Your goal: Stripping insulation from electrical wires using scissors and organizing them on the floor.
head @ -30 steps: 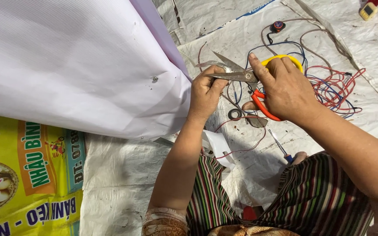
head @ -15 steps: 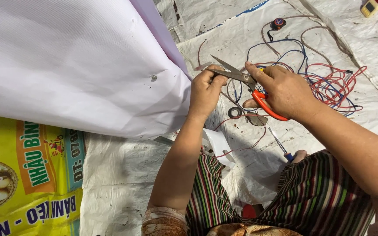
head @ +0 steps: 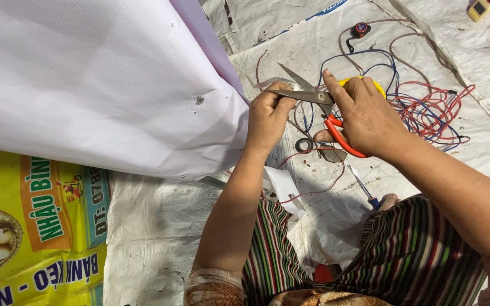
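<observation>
Change: the scissors (head: 313, 96) have barely shifted since a second ago, blades still parted.
Left hand (head: 269, 116): pinched shut on something small at the blades; what, I cannot tell.
Right hand (head: 364, 113): closed around the orange and yellow handles.
Tip: keep the held piece taut, close to the pivot.
Signs: yellow printed banner (head: 29, 226) lower left, under a white sheet (head: 86, 73).

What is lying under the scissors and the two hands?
Under the scissors lie tangled wires, a tape roll and white sheeting. The right hand covers the rest.
</observation>
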